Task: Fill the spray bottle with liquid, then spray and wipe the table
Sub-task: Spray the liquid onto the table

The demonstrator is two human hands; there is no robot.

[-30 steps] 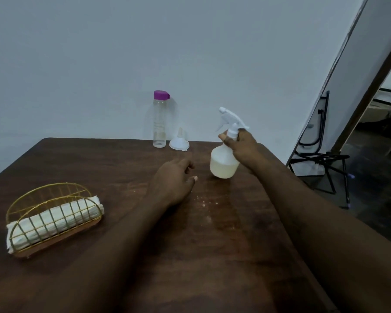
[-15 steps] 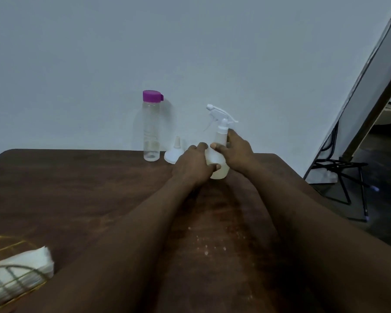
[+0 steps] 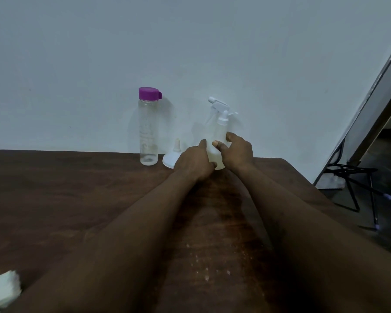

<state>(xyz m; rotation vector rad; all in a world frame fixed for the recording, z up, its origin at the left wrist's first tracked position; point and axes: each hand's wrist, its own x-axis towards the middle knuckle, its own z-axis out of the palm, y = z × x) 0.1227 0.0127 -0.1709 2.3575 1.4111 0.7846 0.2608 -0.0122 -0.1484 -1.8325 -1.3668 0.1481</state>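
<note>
A white spray bottle with pale liquid stands upright at the far edge of the brown table, close to the wall. My right hand holds its body, thumb on the front and fingers behind. My left hand cups the lower left side, one finger pointing up along it and the thumb at the base. A clear water bottle with a purple cap stands to the left, nearly empty. Between the two bottles a white funnel lies mouth down.
Small wet droplets speckle the table between my forearms. A wad of white napkins shows at the bottom left corner. Right of the table stands a black folding frame on the floor, beside a doorway.
The spray bottle went from mid-table to the far edge by the wall. My left hand came up from the tabletop onto its side. The view shifted, cutting off the napkin holder.
</note>
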